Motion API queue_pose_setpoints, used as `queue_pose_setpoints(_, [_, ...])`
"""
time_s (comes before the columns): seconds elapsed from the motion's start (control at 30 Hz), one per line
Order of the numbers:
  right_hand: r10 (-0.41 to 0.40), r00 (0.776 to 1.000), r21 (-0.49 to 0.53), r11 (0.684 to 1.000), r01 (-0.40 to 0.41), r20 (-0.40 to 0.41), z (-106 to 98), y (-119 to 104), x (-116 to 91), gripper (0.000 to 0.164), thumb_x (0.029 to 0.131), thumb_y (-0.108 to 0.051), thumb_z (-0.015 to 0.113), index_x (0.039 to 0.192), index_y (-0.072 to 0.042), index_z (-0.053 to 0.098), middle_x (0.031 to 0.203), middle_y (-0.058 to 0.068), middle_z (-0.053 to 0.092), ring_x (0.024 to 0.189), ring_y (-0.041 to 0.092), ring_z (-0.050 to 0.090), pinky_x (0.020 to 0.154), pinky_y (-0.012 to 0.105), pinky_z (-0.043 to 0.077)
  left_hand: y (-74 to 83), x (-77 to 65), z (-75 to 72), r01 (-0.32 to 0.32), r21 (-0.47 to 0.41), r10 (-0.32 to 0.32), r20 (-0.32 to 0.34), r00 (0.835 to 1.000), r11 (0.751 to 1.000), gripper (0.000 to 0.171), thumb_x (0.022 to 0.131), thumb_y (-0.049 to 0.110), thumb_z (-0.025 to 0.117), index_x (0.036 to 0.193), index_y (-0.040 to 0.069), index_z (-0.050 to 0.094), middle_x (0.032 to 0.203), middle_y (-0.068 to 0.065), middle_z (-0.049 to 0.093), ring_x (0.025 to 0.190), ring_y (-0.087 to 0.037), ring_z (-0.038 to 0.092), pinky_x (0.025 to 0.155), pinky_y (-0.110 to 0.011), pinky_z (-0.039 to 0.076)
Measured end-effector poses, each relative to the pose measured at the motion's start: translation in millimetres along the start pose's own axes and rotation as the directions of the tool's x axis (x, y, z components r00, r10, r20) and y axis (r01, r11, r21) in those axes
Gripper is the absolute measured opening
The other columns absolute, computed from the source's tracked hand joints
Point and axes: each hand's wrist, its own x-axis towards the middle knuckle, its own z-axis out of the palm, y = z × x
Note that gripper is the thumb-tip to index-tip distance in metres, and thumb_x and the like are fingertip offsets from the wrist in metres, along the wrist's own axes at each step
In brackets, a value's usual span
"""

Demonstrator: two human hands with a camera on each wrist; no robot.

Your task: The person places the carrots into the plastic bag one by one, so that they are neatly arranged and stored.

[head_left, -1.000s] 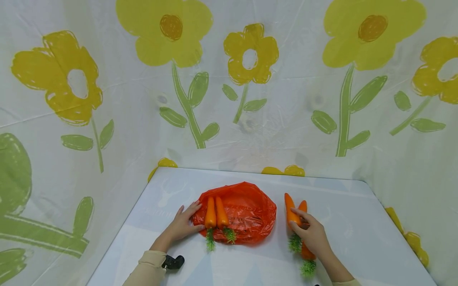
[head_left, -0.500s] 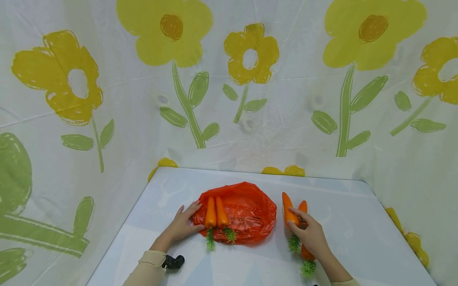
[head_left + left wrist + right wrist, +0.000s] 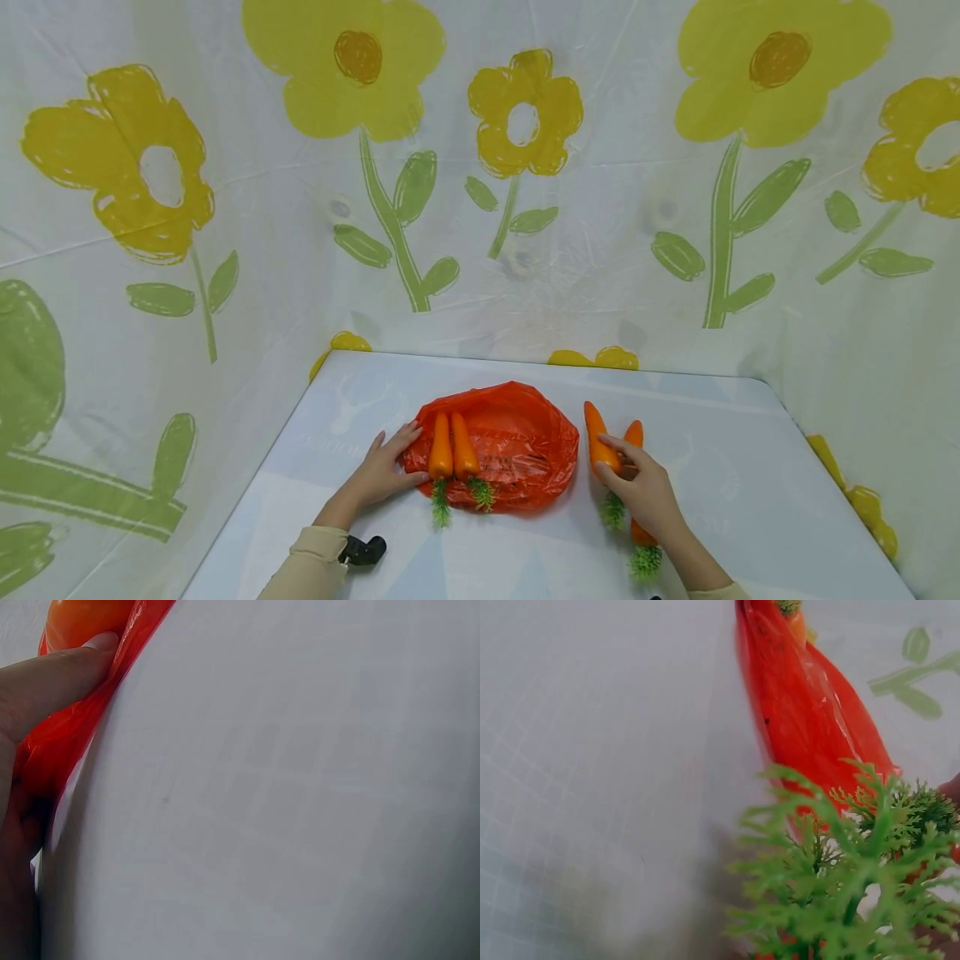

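Note:
In the head view, a red plastic bag (image 3: 536, 450) lies spread on the table. Two orange carrots with green leafy tops, the left carrot (image 3: 440, 454) and right carrot (image 3: 466, 454), lie side by side on its left part. My left hand (image 3: 378, 475) grips the bag's left edge; the left wrist view shows my thumb (image 3: 64, 679) over the red plastic, against a carrot (image 3: 86, 622). Right of the bag, my right hand (image 3: 647, 492) pinches a third carrot (image 3: 597, 433). Another carrot (image 3: 634, 433) lies partly hidden beneath that hand. Leafy greens (image 3: 862, 862) fill the right wrist view's lower right.
A white table (image 3: 480, 575) with faint prints bears everything. Behind and beside it hangs a cloth (image 3: 600, 275) printed with yellow flowers. A small black object (image 3: 365, 550) is at my left wrist.
My right hand has moved slightly left toward the bag with its carrot. The carrot under it stays in place. My left hand, the bag and the two carrots on it have not moved.

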Motion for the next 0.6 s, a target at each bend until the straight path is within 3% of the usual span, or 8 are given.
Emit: queue_pose_setpoints(0.6, [-0.066, 0.998, 0.063, 0.996, 0.066, 0.003, 3.2, -7.0, 0.3, 0.049, 0.093, -0.033, 0.077, 0.138, -0.018, 0.065, 0.134, 0.012, 0.063, 0.103, 0.026, 0.066, 0.074, 0.023, 0.058, -0.2, 0.1, 0.4, 0.010, -0.001, -0.010, 0.005, 1.000, 1.000, 0.086, 0.088, 0.046, 0.077, 0.155, 0.005, 0.041, 0.164, -0.012, 0.033, 0.153, -0.032, 0.026, 0.123, -0.060, 0.002])
